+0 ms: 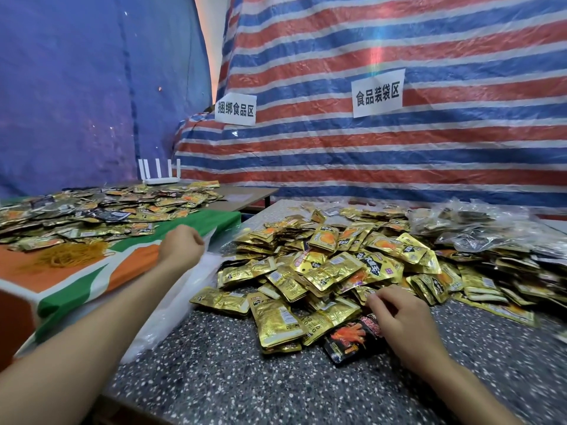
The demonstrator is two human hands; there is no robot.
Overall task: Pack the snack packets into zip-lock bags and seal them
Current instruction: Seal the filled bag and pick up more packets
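Pile of gold snack packets (337, 265): heaped loosely on the speckled table (233, 378), filling its middle and spreading toward 3 o'clock.
Right hand (402, 320): palm down at 5 o'clock of the pile. The fingers (376, 302) are bent and close together, with their tips on gold packets at the pile's near edge. Whether they pinch one cannot be told.
Black packet (352, 338): flat on the table at 8 o'clock from the right hand, its far corner under the thumb side, touching the gold packets beside it.
Left hand (181, 243): at 9 o'clock of the pile, with the fingers curled under like a fist. Whether they grip anything is hidden.
Clear zip-lock bags (171, 302): a flat stack along the table's left edge, running from just below the left hand toward 7 o'clock.
Filled bags (478, 228): heaped at 2 o'clock, beyond the pile.
Side table (92, 271): at 9 o'clock, under an orange, green and white cloth. It carries more packets, a tangle of rubber bands (67, 256) and a white router (159, 173) at its far end.
Striped tarp (399, 154): hangs at 12 o'clock and bears two paper signs (378, 93).
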